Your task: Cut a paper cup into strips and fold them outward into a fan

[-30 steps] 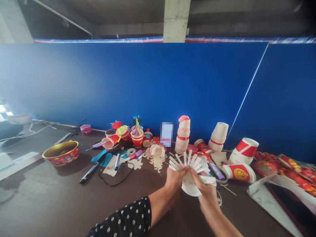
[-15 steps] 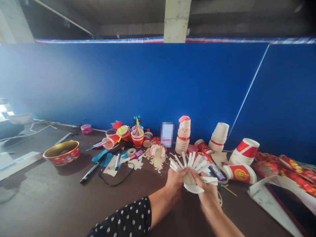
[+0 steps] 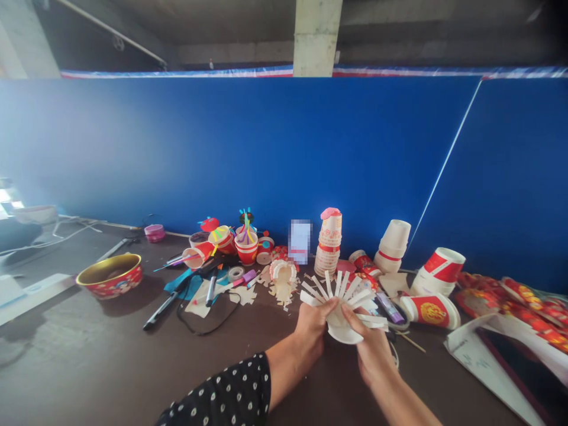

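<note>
A white paper cup (image 3: 345, 335), its wall cut into strips that fan outward, is held between both hands above the dark table. My left hand (image 3: 314, 320) grips it from the left, thumb pressed near the base of the strips. On the other side my right hand (image 3: 370, 343) is closed on the cup, its thumb laid on the strips too. The fingers behind the cup are hidden. Just beyond the hands lies a cut paper piece (image 3: 284, 281) with ragged edges, and a purple glue stick (image 3: 390, 307) rests right of the strips.
A tall stack of paper cups (image 3: 329, 242) stands behind the hands. Red and white cups (image 3: 432, 312) are at the right, near a white tray-like item (image 3: 492, 355). Leftward are a gold-lined red bowl (image 3: 110, 278), a black marker (image 3: 164, 309) and decorated cups (image 3: 246, 247). A blue partition (image 3: 222, 142) closes the back.
The cup has tilted slightly between my hands, and its strips are spread a little wider. Both hands keep their hold; the table items look the same.
</note>
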`<state>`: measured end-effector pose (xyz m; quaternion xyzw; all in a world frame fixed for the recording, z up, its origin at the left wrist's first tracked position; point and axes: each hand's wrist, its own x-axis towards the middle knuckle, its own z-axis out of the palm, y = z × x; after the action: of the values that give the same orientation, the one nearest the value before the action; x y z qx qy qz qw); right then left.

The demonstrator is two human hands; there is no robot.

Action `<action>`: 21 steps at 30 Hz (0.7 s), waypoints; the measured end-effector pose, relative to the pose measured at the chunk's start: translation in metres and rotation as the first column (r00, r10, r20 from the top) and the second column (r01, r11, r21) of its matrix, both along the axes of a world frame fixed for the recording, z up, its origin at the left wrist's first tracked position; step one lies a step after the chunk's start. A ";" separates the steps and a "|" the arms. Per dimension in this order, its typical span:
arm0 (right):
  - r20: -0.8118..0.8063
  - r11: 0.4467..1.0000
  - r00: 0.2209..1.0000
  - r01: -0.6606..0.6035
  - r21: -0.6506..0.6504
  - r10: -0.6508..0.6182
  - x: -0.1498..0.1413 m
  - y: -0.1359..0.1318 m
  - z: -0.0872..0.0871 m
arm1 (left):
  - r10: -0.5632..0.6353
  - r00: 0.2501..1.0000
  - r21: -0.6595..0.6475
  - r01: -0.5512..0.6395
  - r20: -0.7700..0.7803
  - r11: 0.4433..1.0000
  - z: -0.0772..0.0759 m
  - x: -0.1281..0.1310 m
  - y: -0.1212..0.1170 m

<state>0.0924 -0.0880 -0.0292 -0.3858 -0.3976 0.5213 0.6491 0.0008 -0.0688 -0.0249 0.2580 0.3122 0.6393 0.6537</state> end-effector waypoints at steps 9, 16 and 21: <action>0.035 0.982 0.984 0.179 -0.062 -0.177 0.003 0.003 -0.008 | 0.007 0.998 0.038 -0.009 0.058 0.999 -0.002 0.000 0.001; 0.042 0.983 0.983 0.179 -0.047 -0.177 0.004 0.004 -0.006 | -0.042 0.997 0.098 0.035 0.065 0.995 -0.001 -0.001 -0.002; 0.063 0.985 0.986 0.160 -0.066 -0.156 0.002 0.002 -0.005 | -0.014 0.999 0.074 0.011 0.043 0.997 0.000 0.000 0.000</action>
<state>0.0942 -0.0857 -0.0344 -0.4539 -0.3653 0.4706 0.6626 0.0005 -0.0689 -0.0247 0.2701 0.2724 0.6518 0.6542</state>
